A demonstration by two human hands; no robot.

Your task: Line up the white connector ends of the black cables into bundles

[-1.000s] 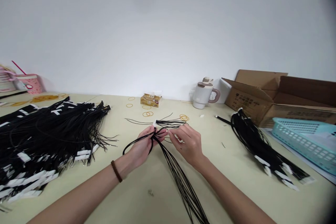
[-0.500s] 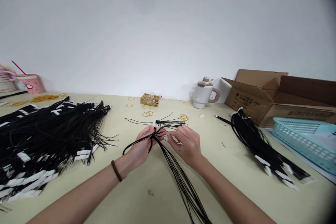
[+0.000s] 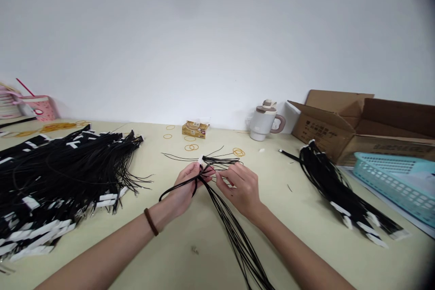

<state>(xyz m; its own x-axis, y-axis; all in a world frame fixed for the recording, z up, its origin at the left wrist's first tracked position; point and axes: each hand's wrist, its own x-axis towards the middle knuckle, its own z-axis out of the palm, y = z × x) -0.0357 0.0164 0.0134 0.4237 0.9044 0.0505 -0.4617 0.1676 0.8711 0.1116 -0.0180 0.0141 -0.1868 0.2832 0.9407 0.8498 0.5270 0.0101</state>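
Observation:
A bundle of thin black wires [image 3: 234,231] runs from the near table edge up to my hands. My left hand [image 3: 186,186] is closed around the wires, and one loop hangs out over its wrist side. A white connector [image 3: 200,160] shows just beyond the left fingertips, with loose wire ends [image 3: 222,160] spreading to its right. My right hand [image 3: 241,186] is pinched at the right of the bundle, thumb against forefinger; it seems to grip a wire end, though the fingertips partly hide it.
A large heap of black cables [image 3: 68,172] lies left. Another cable bundle [image 3: 326,181] rests right, near a cardboard box [image 3: 322,136] and a turquoise basket [image 3: 390,186]. Rubber bands [image 3: 191,147], a tissue pack [image 3: 195,129] and a lidded mug [image 3: 261,122] stand or lie toward the wall.
Almost nothing differs. Both hands stay at the wires, with only a tiny shift of the right fingers.

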